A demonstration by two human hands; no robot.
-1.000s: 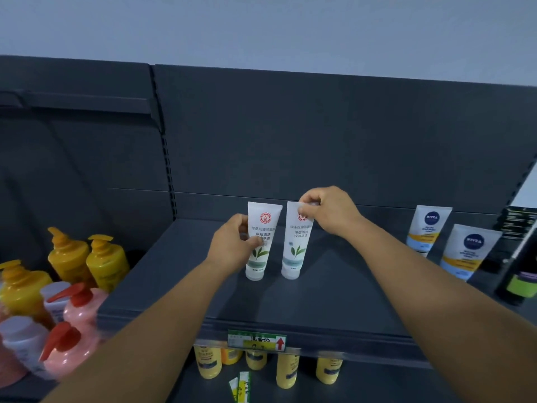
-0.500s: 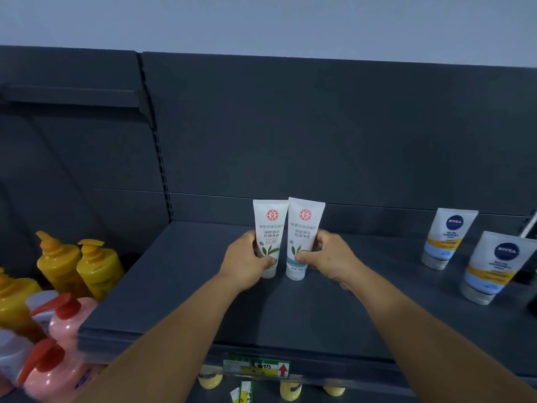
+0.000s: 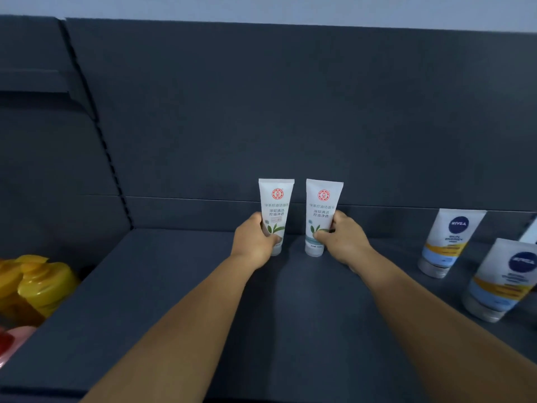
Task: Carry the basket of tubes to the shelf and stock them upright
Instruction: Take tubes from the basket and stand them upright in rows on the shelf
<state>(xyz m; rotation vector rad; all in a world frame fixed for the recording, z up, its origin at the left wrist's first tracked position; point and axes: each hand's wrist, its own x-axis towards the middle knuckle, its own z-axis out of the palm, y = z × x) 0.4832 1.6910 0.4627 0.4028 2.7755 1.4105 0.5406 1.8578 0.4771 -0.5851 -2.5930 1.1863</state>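
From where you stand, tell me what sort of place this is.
Likely a shop's toiletries aisle: dark metal shelf, Nivea tubes facing out, yellow pump bottles alongside, and two green-tea cleanser tubes being stood upright.

Dim, cool, even light fills the frame, with soft shadows on the shelf (image 3: 180,286) beneath the forearms. Wide-angle bending curves the edges, and the yellow bottles (image 3: 43,283) at lower left blur, as do the tubes (image 3: 499,280) at lower right.

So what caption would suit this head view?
Left hand and right hand each hold a white tube upright, cap down, on the dark shelf.
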